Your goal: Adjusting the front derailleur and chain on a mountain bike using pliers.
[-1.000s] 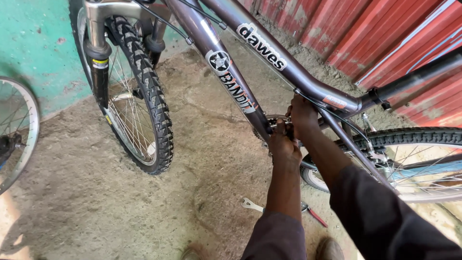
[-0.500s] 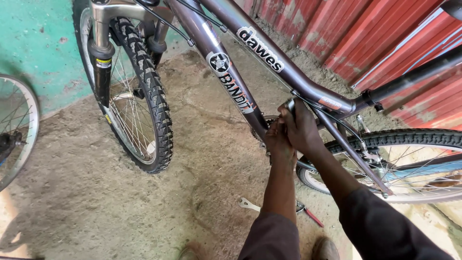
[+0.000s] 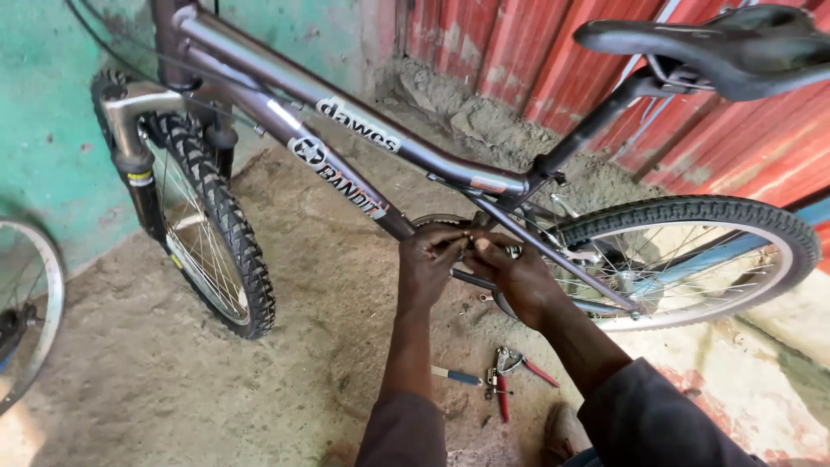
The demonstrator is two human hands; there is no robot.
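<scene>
A grey bicycle frame (image 3: 406, 145) stands across the view, with a knobby front wheel (image 3: 212, 227) at left, a rear wheel (image 3: 692, 259) at right and a black saddle (image 3: 718, 45) at top right. My left hand (image 3: 430, 264) and my right hand (image 3: 516, 275) meet at the bottom bracket, where the down tube ends. Their fingers pinch small metal parts there, against the chainring area. What exactly each hand grips is hidden by the fingers.
Red-handled pliers (image 3: 506, 374) and a blue-handled tool (image 3: 456, 375) lie on the dirt floor below my arms. A loose wheel rim (image 3: 35, 303) leans at far left. Behind are a green wall (image 3: 43, 147) and a red corrugated sheet (image 3: 519, 52).
The view has tilted up and right, bringing the saddle and whole rear wheel in. My hands stay at the bottom bracket, shifted slightly lower, fingers now closer together.
</scene>
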